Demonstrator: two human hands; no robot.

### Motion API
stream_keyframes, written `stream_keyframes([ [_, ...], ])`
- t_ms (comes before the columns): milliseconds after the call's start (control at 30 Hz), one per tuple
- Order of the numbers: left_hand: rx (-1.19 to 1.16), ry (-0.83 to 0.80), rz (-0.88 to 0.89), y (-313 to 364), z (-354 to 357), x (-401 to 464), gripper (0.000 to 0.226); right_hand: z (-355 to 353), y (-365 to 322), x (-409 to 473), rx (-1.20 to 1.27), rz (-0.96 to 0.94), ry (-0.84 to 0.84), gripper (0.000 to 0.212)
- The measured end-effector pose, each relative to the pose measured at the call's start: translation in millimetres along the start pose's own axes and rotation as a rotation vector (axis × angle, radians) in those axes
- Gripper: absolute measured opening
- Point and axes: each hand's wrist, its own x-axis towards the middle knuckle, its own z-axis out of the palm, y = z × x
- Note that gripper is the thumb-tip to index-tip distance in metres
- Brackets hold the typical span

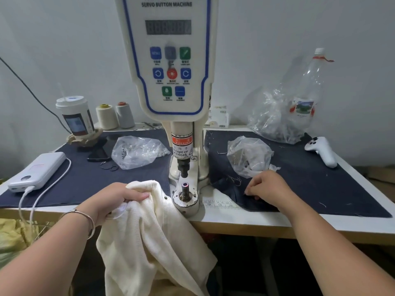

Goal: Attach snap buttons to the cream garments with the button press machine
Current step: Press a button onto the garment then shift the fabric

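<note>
Machine: the tall white servo button press machine with blue trim stands at the middle of my table; its black upper punch hangs above the round metal lower die post, and nothing lies between them.
Table: a white worktop covered on both sides of the machine by dark navy cloth mats.
Garment: the cream knitted garment is bunched at the table's front edge, just left of the die base and touching it, most of it hanging below the tabletop; one small metal snap already shows near its edge.
Bags: two crumpled clear plastic bags, one left of the machine and one right; I judge that they hold snap parts.
Left hand: my left hand, silver bangle on the wrist, grips a fold of the cream knit, fingers curled over it.
Right hand: my right hand rests on the right mat below the bag, fingertips pinched down at something too small to identify.
Step, as I judge it: seat a snap part squarely on the die, then spread one single layer flat over the post.
Care: keep my fingers clear of the punch, as the warning label says.
</note>
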Motion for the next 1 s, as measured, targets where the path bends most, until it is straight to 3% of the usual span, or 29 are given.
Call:
stream_keyframes([
  [200, 0.02, 0.016, -0.005, -1, -1, 0, 0.024, 1, 6, -3, 0.03, -0.032, 0.04, 0.021],
  [367, 0.042, 0.034, 0.001, -1, -1, -1, 0.025, 8, 17, -11, 0.104, -0.121, 0.108, 0.014],
  [633, 0.041, 0.043, 0.004, 2, 2, -5, 0.022, 14, 19, -12, 0.001, -0.171, 0.16, 0.015],
  [767, 0.048, 0.068, -0.009, 2, 0, -5, 0.018, 15, 0, -24, 0.267, -0.276, 0.217, 0.014],
  [867, 0.056, 0.079, -0.016, 2, 1, -6, 0.016, 26, -36, -38, 0.443, -0.412, 0.112, 0.012],
  [1000, 0.057, 0.099, -0.021, 3, 2, -8, 0.022, 50, -70, -44, 0.394, -0.502, -0.01, 0.006],
])
